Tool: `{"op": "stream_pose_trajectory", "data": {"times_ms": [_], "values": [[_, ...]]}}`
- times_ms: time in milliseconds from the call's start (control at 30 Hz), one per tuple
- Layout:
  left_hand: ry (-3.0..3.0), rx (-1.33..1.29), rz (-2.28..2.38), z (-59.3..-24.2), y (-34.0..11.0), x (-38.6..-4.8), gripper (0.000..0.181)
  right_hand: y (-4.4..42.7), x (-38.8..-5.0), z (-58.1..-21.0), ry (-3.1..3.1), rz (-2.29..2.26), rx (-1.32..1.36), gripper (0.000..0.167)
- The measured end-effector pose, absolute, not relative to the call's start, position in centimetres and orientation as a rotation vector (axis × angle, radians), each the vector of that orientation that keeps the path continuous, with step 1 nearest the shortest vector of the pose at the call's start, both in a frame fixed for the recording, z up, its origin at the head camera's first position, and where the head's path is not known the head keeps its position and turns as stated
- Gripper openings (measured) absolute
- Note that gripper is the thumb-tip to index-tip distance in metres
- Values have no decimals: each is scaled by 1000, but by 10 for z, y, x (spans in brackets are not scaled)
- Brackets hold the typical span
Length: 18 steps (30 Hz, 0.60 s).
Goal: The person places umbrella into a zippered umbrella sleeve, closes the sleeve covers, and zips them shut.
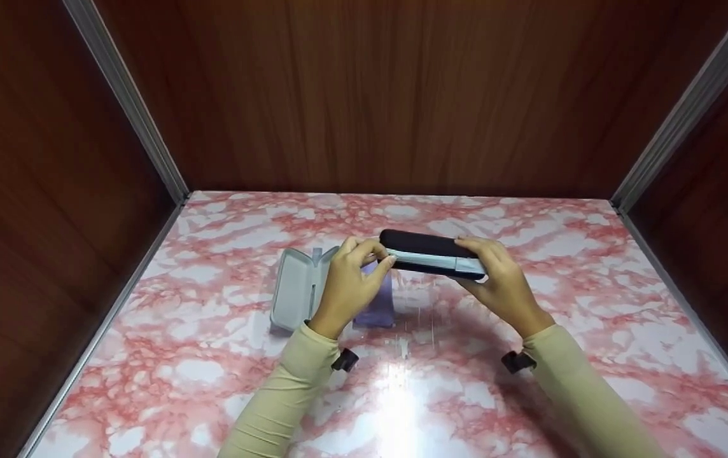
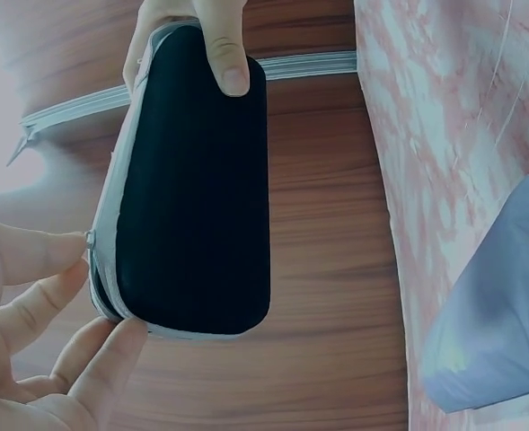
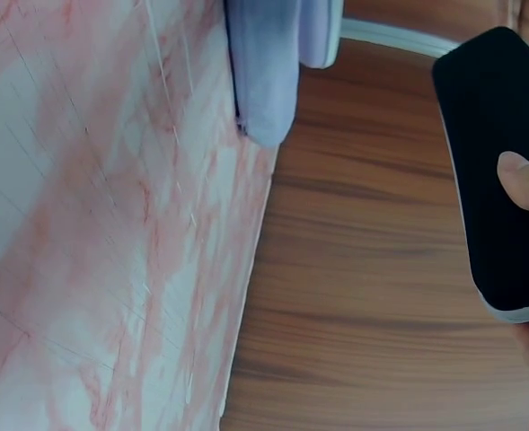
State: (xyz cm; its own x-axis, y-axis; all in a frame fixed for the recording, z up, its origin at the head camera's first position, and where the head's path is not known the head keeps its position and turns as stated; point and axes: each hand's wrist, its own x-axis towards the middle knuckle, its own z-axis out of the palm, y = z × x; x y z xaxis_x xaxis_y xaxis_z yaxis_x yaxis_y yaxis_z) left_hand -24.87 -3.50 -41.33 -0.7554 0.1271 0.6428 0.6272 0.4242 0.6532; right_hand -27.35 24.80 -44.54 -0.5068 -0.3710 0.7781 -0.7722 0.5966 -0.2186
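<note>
Both hands hold up a black zippered case [image 1: 421,243] with a pale zipper band, above the table in the head view. My left hand [image 1: 352,280] is at the case's left end. In the left wrist view its thumb and a finger pinch the small zipper pull [image 2: 90,240], while other fingertips touch the case's lower edge. A slight gap shows in the band near the pull. My right hand [image 1: 505,289] grips the opposite end, its thumb lying on the black face [image 3: 489,215] in the right wrist view. Whatever is inside the case stays hidden.
An opened light grey hard case [image 1: 292,289] lies on the pink marbled table [image 1: 198,381], partly behind the left hand. Beside it is a purple pouch [image 1: 375,313]. Wooden panels [image 1: 402,95] enclose the table at the back and sides.
</note>
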Motion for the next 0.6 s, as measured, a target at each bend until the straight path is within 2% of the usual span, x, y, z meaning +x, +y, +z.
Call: {"op": "stream_pose_trajectory", "data": {"times_ms": [600], "values": [[-2142,-687,-1428,-415,-41,-255,14,251,-274,-448,-2120,765,887,67]]}}
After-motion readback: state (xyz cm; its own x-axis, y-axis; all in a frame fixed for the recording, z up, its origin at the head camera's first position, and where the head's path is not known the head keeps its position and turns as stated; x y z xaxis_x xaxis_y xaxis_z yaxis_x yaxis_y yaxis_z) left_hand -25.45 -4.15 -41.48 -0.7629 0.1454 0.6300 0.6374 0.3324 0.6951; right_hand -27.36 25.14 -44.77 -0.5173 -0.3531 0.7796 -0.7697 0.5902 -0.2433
